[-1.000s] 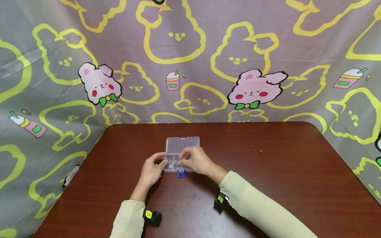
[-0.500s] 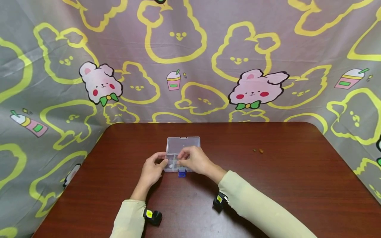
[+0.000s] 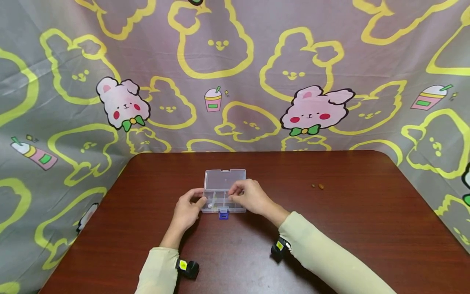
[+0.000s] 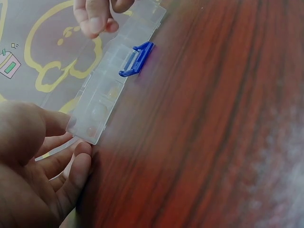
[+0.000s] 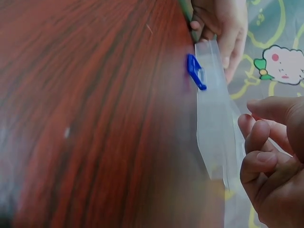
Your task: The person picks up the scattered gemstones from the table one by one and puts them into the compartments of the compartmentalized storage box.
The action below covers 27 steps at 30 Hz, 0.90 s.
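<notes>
A clear plastic compartment box (image 3: 225, 200) stands on the table with its transparent lid (image 3: 224, 179) raised at the back. Its blue latch (image 3: 224, 214) hangs at the front. My left hand (image 3: 186, 210) holds the left end between thumb and fingers. Over the right half hovers my right hand (image 3: 251, 198), fingers loosely bent, with nothing visible between the fingertips. Through the front wall, the left wrist view shows a small orange piece (image 4: 91, 129), a rounded whitish piece (image 4: 99, 112) and a yellow piece (image 4: 113, 92), all blurred. My right hand hides some right-hand compartments.
Two tiny pieces lie on the brown table (image 3: 257, 253) to the right: a dark one (image 3: 313, 185) and an orange-brown one (image 3: 321, 186). A patterned cloth (image 3: 249, 81) hangs behind the table's far edge.
My right hand first shifts slightly left over the box, then moves right, uncovering the middle compartments and the front right corner. My left hand and the box stay put.
</notes>
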Tool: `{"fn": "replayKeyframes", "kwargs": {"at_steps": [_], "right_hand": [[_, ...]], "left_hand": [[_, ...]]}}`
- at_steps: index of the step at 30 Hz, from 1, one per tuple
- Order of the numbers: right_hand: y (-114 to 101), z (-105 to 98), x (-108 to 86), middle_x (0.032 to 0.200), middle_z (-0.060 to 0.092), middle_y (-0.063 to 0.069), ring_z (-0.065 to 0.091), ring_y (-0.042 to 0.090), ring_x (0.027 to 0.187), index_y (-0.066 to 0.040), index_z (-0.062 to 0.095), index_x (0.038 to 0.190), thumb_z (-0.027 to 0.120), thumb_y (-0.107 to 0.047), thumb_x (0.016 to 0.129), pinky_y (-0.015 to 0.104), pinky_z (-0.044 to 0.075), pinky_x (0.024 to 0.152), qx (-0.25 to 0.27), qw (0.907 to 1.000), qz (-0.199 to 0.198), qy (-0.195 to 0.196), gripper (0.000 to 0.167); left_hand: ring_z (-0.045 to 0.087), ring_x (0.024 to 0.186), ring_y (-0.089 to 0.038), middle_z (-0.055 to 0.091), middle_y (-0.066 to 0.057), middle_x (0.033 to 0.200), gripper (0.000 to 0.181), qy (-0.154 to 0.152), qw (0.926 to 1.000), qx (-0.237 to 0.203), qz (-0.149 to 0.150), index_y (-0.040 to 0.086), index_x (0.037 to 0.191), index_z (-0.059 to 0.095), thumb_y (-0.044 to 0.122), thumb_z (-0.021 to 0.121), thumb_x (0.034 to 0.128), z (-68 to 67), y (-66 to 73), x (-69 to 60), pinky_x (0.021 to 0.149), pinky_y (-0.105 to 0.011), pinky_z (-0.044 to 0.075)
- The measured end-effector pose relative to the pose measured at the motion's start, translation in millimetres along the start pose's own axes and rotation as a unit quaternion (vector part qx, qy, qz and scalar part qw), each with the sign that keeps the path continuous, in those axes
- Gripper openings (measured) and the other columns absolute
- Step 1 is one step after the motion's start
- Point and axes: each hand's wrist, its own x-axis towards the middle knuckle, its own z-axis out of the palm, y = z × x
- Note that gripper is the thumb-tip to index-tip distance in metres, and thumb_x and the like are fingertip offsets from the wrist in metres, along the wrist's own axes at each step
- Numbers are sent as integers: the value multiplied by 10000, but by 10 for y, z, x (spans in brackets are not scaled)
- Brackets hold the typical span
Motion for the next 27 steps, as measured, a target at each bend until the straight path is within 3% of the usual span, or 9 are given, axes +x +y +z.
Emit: {"fn": "replayKeyframes", "kwargs": {"at_steps": [9, 27], "right_hand": [[131, -219, -130, 722, 660, -9, 543, 102, 498, -59, 719, 864, 762, -46, 860, 276, 501, 457, 329, 9991, 231, 102, 45], [510, -805, -570, 718, 651, -7, 548, 167, 494, -100, 714, 889, 766, -67, 872, 300, 494, 461, -114, 9956, 847, 394, 63]], "left_hand": [[547, 597, -138, 675, -155, 1119, 292, 33, 10000, 26, 83, 33, 1229, 679, 62, 687, 938, 3, 2, -5, 465, -273, 491], [565, 629, -150, 675, -143, 1134, 296, -28, 9999, 42, 90, 43, 1238, 675, 74, 680, 944, 5, -15, 8, 466, -281, 503]]}}
